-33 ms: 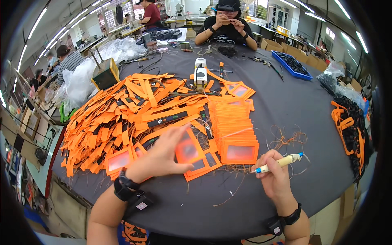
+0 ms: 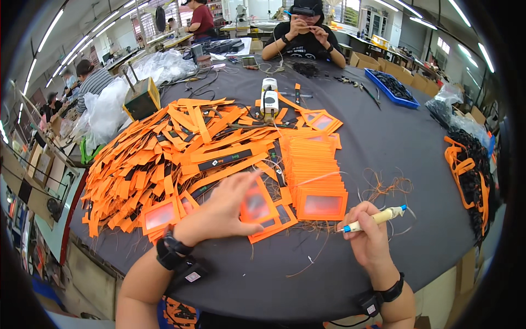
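My left hand (image 2: 219, 205) reaches over the near edge of an orange pile, thumb and fingers spanning an orange tag with a clear window (image 2: 257, 204). The fingertips meet its upper edge and blur slightly; their exact grip is partly hidden. Under it lie more window tags (image 2: 286, 215). My right hand (image 2: 366, 233) is closed around a pen-shaped tool (image 2: 378, 217) with a cream body and blue ends, its tip pointing left. Just beyond that tip stands a long overlapping row of orange window tags (image 2: 322, 205).
Loose orange straps and tags heap up (image 2: 148, 159) on the left. Behind are a yellow-and-black box (image 2: 143, 100), a white device (image 2: 269, 97) and a blue tray (image 2: 392, 88). Tangled threads (image 2: 388, 186) lie at right. Black and orange straps (image 2: 466, 175) edge the table. A co-worker (image 2: 301, 38) sits opposite.
My left hand and the window tag at its fingers have shifted slightly right and nearer to me. My right hand and the pen-shaped tool have stayed in place.
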### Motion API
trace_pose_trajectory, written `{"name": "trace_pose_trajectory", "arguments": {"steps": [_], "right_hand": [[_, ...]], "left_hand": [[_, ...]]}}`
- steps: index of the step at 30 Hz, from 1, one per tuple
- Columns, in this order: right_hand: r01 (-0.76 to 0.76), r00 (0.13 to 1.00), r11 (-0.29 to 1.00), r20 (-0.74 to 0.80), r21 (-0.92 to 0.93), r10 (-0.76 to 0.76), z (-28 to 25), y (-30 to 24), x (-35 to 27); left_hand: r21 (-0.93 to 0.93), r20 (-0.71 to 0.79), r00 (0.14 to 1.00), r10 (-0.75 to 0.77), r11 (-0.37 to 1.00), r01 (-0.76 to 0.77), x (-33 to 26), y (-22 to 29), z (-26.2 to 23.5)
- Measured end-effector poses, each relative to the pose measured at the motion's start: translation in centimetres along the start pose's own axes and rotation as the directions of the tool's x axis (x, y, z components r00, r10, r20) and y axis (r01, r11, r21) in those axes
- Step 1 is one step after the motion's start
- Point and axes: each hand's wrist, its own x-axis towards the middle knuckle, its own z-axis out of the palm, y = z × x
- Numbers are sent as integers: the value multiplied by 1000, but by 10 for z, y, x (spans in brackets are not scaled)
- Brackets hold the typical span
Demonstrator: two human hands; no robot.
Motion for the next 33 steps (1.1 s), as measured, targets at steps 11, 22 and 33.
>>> {"name": "trace_pose_trajectory", "arguments": {"steps": [11,22,33], "right_hand": [[-9,1000,1000,13,-1,9,2,-2,-1],[11,999,1000,-35,-12,-11,3,-2,-3],[8,1000,1000,-22,-9,-9,7,-2,0]], "left_hand": [[137,100,994,-36,990,22,4,-4,13],[318,-95,987,128,944,-91,-20,42,-4],[172,-277,887,-369,889,424,-130,14,-76]]}}
